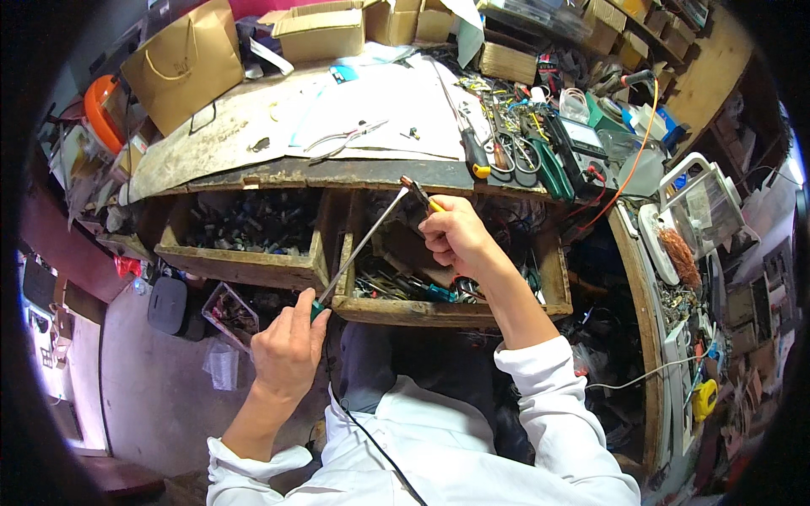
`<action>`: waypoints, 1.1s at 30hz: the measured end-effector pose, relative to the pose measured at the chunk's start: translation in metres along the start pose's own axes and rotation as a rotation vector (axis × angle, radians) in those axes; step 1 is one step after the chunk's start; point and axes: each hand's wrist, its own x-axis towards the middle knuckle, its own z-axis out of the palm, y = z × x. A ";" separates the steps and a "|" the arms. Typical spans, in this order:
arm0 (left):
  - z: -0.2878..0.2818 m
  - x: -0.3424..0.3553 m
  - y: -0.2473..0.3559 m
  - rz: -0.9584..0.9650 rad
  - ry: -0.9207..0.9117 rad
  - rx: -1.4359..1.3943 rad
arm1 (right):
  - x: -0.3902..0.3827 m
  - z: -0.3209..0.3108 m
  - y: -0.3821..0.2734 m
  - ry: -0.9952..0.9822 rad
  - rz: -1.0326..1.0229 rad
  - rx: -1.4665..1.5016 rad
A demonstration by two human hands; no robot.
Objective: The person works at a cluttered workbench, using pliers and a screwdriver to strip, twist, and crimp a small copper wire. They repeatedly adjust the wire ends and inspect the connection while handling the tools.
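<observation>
My left hand (285,344) is closed around the green handle of a long screwdriver (368,239). Its metal shaft slants up and to the right, over the open drawers. Pliers with a yellow handle (417,192) are gripped in my closed right hand (458,236). Their dark head meets the screwdriver's tip just in front of the bench edge; whether the jaws are clamped on it is too small to tell. Below my right hand, an open wooden drawer (447,313) holds several tools. To its left, another open drawer (240,268) is full of small dark parts.
White paper (371,97) covers part of the bench, with long-handled pliers (342,137) on it. A black-and-yellow screwdriver (475,153) and scissors (526,157) lie at the right. Beyond are a meter (582,135) and an orange cable (648,126). Cardboard boxes (321,35) stand behind.
</observation>
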 end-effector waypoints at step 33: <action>0.000 0.004 0.013 0.007 0.055 0.108 | -0.001 0.003 0.004 0.006 -0.024 0.070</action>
